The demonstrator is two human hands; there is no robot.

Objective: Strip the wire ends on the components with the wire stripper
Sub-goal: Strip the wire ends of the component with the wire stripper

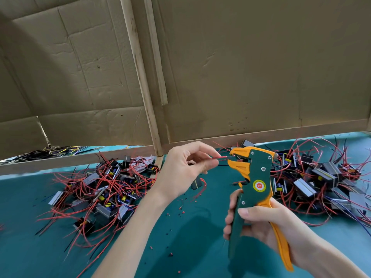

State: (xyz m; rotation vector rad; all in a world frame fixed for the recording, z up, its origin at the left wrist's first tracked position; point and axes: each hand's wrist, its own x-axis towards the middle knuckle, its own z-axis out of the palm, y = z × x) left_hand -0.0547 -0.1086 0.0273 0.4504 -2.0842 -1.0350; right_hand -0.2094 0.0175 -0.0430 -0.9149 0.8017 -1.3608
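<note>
Feeding step: left hand [184, 169] pinches a red wire [217, 157], its tip in the head of the wire stripper [256, 177] at its 3 o'clock. Right hand [261, 223] grips the handles. Next probably calls for a steady squeeze with the wire held still.

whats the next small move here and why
Probably squeeze the handles: the left hand pinches the red wire with its tip in the mouth of the wire stripper, and the right hand holds the handles spread apart.

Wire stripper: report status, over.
Right grip holds wire stripper by its handles. Left grip pinches red wire, tip at its mouth. Component piles either side, none in the way.
</note>
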